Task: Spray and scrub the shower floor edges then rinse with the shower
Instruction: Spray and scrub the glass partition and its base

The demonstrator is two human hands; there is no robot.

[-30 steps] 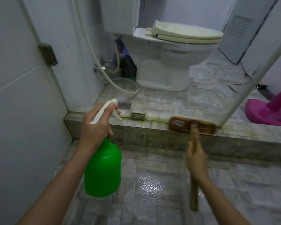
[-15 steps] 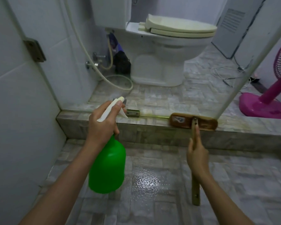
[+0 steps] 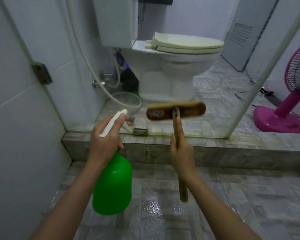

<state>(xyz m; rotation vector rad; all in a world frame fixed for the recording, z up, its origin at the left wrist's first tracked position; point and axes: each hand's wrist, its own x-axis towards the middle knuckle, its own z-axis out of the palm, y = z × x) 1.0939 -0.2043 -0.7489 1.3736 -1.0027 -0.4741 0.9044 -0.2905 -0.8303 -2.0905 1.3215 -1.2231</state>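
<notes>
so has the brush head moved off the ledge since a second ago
Yes. The brush head has lifted off the tiled ledge it rested on and now hangs above it, handle gripped by the right hand.

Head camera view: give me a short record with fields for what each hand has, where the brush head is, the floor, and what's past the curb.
left hand: grips the green spray bottle at its neck, under the white nozzle
right hand: grips the brush handle
brush head: held up above the tiled curb, blurred
shower floor: wet sheen beside the bottle
past the curb: toilet, lid down; pink fan at right
</notes>
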